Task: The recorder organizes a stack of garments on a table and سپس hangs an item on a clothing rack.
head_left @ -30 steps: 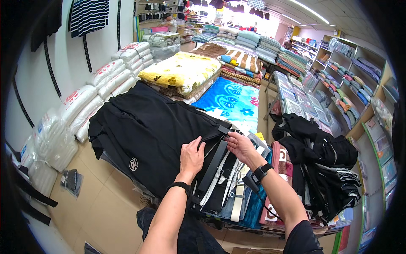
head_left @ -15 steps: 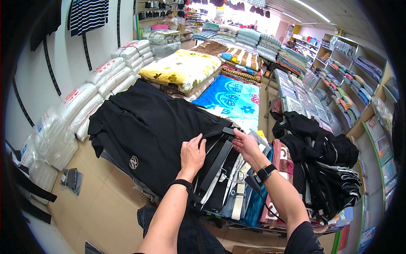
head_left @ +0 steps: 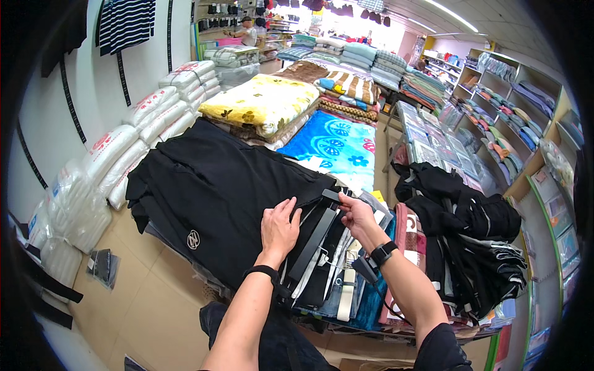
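Garment of black cloth [head_left: 223,191] lies at centre-left of the frame, left hand [head_left: 279,230] resting upon it with fingers loosely together, right hand [head_left: 356,213] pinching black clip [head_left: 331,196] at its right edge, where uneven grip could perhaps let cloth slip.

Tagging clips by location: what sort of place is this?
Probably a shop for bedding and clothing, perhaps its stockroom: a yellow patterned blanket folded atop a pile, a striped top hanging at left, and stacked white bundles in plastic.
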Action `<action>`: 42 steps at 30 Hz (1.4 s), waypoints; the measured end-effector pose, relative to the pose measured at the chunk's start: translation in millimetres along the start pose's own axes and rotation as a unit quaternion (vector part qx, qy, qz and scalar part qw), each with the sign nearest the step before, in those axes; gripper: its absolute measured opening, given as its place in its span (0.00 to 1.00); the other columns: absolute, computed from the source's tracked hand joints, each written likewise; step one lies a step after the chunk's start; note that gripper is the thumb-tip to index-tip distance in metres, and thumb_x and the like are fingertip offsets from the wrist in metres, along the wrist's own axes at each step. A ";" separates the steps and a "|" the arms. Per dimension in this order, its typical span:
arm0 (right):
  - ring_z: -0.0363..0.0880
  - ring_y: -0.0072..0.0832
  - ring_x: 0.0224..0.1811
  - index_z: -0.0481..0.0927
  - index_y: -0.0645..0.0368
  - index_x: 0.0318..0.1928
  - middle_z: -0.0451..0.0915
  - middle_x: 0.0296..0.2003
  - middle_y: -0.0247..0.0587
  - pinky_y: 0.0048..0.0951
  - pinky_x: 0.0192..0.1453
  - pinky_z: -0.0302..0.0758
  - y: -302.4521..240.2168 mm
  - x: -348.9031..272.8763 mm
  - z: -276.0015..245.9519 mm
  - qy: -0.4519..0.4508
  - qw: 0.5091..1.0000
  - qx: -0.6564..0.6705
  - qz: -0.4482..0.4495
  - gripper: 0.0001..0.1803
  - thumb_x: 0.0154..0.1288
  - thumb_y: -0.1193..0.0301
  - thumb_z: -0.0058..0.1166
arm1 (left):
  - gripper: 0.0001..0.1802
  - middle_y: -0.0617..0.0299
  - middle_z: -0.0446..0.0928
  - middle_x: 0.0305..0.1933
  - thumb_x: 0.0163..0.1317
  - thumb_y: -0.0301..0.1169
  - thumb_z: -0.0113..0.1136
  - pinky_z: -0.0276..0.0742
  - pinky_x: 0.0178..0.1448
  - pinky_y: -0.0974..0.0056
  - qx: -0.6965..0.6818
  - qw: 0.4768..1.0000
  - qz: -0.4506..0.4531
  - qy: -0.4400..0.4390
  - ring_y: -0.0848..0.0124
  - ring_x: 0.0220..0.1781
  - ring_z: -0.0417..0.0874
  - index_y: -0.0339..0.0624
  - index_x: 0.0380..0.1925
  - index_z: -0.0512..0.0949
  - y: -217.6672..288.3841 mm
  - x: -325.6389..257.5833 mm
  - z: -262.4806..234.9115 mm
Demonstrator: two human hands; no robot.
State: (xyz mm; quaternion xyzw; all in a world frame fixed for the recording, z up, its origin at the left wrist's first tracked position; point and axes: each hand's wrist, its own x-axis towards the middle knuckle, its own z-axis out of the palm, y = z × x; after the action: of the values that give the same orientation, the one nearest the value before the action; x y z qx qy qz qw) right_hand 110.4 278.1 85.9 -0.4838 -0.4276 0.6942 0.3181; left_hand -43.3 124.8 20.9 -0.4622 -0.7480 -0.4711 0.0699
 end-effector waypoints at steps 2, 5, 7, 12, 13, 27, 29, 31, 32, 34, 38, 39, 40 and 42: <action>0.57 0.10 0.16 0.80 0.51 0.35 0.82 0.30 0.27 0.17 0.23 0.62 -2.0 -3.3 9.4 0.005 1.000 0.002 0.003 0.15 0.70 0.60 0.74 | 0.22 0.56 0.85 0.64 0.75 0.43 0.62 0.77 0.68 0.51 -0.002 1.000 -0.002 -0.006 0.51 0.59 0.82 0.48 0.63 0.86 -3.2 0.2 -2.4; 0.68 0.16 0.25 0.84 0.53 0.35 0.85 0.35 0.34 0.22 0.26 0.64 4.7 13.6 6.3 -0.001 1.000 -0.004 -0.009 0.15 0.65 0.59 0.77 | 0.22 0.57 0.84 0.66 0.75 0.43 0.62 0.77 0.68 0.51 -0.003 1.000 0.003 -0.012 0.51 0.60 0.82 0.51 0.65 0.85 -0.9 0.0 0.3; 0.72 0.18 0.29 0.85 0.54 0.36 0.84 0.36 0.33 0.24 0.26 0.64 5.4 14.0 16.2 0.001 1.000 -0.003 -0.011 0.15 0.65 0.59 0.77 | 0.23 0.57 0.84 0.67 0.75 0.43 0.62 0.76 0.68 0.50 0.006 1.000 0.003 -0.017 0.52 0.60 0.81 0.53 0.66 0.84 -2.5 -1.7 -0.2; 0.77 0.22 0.36 0.85 0.54 0.38 0.83 0.36 0.32 0.26 0.27 0.65 4.9 14.7 38.8 0.012 0.999 -0.008 -0.036 0.14 0.65 0.60 0.77 | 0.26 0.57 0.80 0.71 0.76 0.44 0.61 0.75 0.67 0.49 0.049 0.997 0.034 -0.040 0.52 0.61 0.79 0.54 0.70 0.80 0.8 -4.7 -5.8; 0.77 0.22 0.37 0.85 0.54 0.39 0.83 0.37 0.32 0.26 0.27 0.66 5.4 16.2 40.2 0.005 0.999 -0.008 -0.043 0.14 0.65 0.60 0.77 | 0.26 0.57 0.80 0.72 0.76 0.45 0.60 0.75 0.67 0.49 0.057 0.997 0.040 -0.043 0.52 0.61 0.79 0.54 0.71 0.79 1.8 -5.6 -6.4; 0.74 0.21 0.29 0.81 0.55 0.39 0.80 0.35 0.32 0.26 0.26 0.72 21.7 20.9 35.6 -0.010 0.999 -0.016 -0.044 0.19 0.67 0.55 0.74 | 0.47 0.47 0.74 0.77 0.62 0.60 0.70 0.71 0.73 0.49 0.082 0.988 0.078 -0.102 0.49 0.66 0.76 0.47 0.76 0.74 11.0 -7.8 -25.6; 0.72 0.19 0.26 0.80 0.55 0.39 0.79 0.35 0.33 0.26 0.26 0.74 22.4 22.9 29.9 -0.024 0.999 -0.018 -0.037 0.20 0.67 0.54 0.73 | 0.48 0.47 0.73 0.78 0.60 0.61 0.71 0.70 0.73 0.48 0.075 0.988 0.079 -0.106 0.48 0.67 0.75 0.48 0.76 0.74 9.3 -7.2 -25.6; 0.71 0.18 0.23 0.79 0.56 0.39 0.79 0.34 0.32 0.26 0.25 0.75 22.5 22.4 27.3 -0.026 0.998 -0.033 -0.040 0.21 0.67 0.53 0.73 | 0.51 0.47 0.72 0.78 0.58 0.63 0.72 0.70 0.73 0.46 0.077 0.987 0.080 -0.113 0.48 0.67 0.75 0.48 0.77 0.73 8.8 -8.3 -25.2; 0.70 0.18 0.22 0.79 0.56 0.39 0.79 0.33 0.32 0.26 0.25 0.75 22.9 21.9 26.3 -0.027 0.998 -0.040 -0.041 0.22 0.68 0.53 0.73 | 0.52 0.47 0.71 0.79 0.57 0.63 0.72 0.69 0.73 0.46 0.083 0.986 0.082 -0.117 0.48 0.68 0.74 0.48 0.77 0.73 8.6 -9.9 -25.5; 0.70 0.18 0.21 0.79 0.57 0.39 0.78 0.32 0.31 0.25 0.25 0.75 22.8 21.5 27.0 -0.018 0.998 -0.040 -0.036 0.22 0.68 0.52 0.73 | 0.56 0.46 0.69 0.80 0.55 0.65 0.73 0.68 0.74 0.45 0.096 0.983 0.087 -0.127 0.47 0.69 0.73 0.46 0.78 0.70 12.5 -9.7 -28.7; 0.70 0.18 0.21 0.79 0.57 0.39 0.78 0.31 0.31 0.25 0.24 0.74 22.9 22.0 26.8 -0.028 0.999 -0.035 -0.029 0.22 0.69 0.52 0.72 | 0.66 0.43 0.63 0.82 0.50 0.68 0.75 0.63 0.79 0.43 0.119 0.978 0.091 -0.146 0.45 0.74 0.69 0.37 0.81 0.62 15.8 -15.6 -34.0; 0.71 0.18 0.21 0.79 0.57 0.39 0.78 0.31 0.31 0.25 0.24 0.74 22.9 22.0 25.3 -0.030 0.999 -0.034 -0.028 0.22 0.69 0.52 0.72 | 0.69 0.42 0.61 0.83 0.49 0.68 0.76 0.61 0.80 0.43 0.122 0.977 0.092 -0.149 0.45 0.76 0.67 0.35 0.81 0.59 16.4 -18.8 -34.1; 0.71 0.18 0.21 0.80 0.56 0.39 0.79 0.32 0.30 0.26 0.26 0.75 22.6 22.5 24.2 -0.031 0.998 -0.043 -0.025 0.21 0.70 0.52 0.71 | 0.70 0.41 0.60 0.83 0.49 0.68 0.76 0.59 0.82 0.44 0.114 0.978 0.096 -0.143 0.45 0.78 0.65 0.34 0.82 0.57 15.0 -22.6 -33.2; 0.71 0.16 0.23 0.81 0.54 0.40 0.81 0.34 0.28 0.27 0.29 0.77 21.4 22.1 21.6 -0.032 0.997 -0.061 -0.019 0.20 0.72 0.51 0.70 | 0.72 0.40 0.57 0.84 0.48 0.67 0.76 0.54 0.85 0.44 0.097 0.981 0.104 -0.131 0.45 0.82 0.61 0.32 0.82 0.54 10.8 -28.3 -31.8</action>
State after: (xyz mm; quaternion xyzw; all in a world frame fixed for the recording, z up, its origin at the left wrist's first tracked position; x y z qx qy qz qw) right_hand 82.1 281.5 61.4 -0.4716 -0.4881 0.6757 0.2878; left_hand -29.7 84.0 29.9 -0.5863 -0.7406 -0.3218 0.0646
